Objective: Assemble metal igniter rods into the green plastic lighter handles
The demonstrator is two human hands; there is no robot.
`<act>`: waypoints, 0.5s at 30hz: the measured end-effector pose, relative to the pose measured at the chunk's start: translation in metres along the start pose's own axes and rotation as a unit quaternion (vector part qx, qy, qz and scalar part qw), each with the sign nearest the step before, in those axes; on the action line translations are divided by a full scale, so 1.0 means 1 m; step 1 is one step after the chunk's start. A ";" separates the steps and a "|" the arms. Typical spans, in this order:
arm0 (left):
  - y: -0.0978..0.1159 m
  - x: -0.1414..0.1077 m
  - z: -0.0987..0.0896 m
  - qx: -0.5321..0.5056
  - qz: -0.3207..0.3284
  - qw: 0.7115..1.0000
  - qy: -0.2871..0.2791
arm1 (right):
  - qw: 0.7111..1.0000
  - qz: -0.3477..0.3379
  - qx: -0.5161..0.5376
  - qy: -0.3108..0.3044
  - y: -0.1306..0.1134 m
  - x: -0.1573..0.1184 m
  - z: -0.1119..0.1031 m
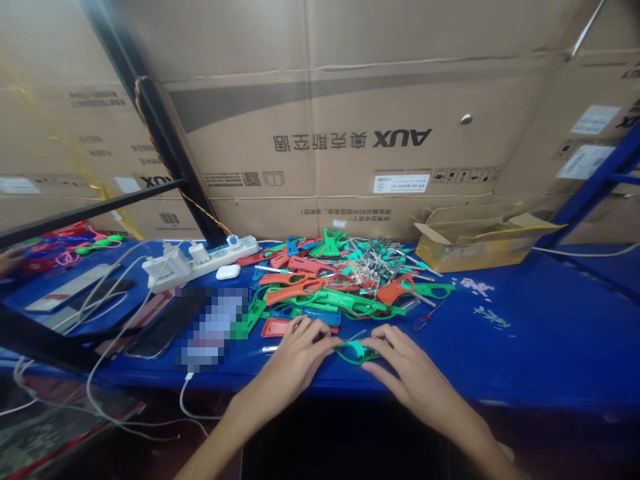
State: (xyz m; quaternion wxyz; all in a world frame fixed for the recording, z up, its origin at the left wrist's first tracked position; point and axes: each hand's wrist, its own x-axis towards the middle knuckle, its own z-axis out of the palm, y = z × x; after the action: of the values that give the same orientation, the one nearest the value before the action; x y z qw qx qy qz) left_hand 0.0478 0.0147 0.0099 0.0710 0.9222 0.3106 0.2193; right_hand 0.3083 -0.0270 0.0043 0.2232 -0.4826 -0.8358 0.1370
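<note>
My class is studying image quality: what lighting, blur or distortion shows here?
Head view: pixel blocks mask the cabled phone; head view: near-black darkness under the table; head view: print on the cardboard blurs toward the left; head view: fine detail on the green piece looks soft.

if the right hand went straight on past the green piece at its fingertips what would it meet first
Probably the long green plastic casing just beyond, though depth is unclear.
</note>
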 end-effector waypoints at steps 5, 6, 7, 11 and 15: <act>0.000 0.001 0.001 0.024 0.004 1.000 0.014 | 1.000 -0.005 -0.007 0.010 0.001 0.001 0.001; 0.000 0.001 0.002 0.033 0.004 0.999 0.014 | 1.000 -0.004 -0.009 0.011 0.001 0.001 0.002; 0.001 0.002 0.002 0.041 0.003 0.999 0.013 | 1.000 -0.004 -0.012 0.012 0.000 0.001 0.002; 0.002 0.002 0.002 0.042 0.001 0.999 0.013 | 1.000 -0.005 -0.018 0.016 0.000 0.001 0.002; 0.001 0.001 0.002 0.023 -0.002 1.000 0.012 | 1.000 -0.011 -0.015 0.024 0.001 -0.002 0.002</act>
State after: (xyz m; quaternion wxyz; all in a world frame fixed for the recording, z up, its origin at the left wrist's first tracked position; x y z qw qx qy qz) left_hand 0.0498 0.0142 0.0091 0.0462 0.9204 0.3179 0.2230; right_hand 0.3088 -0.0279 0.0020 0.2374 -0.4796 -0.8375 0.1106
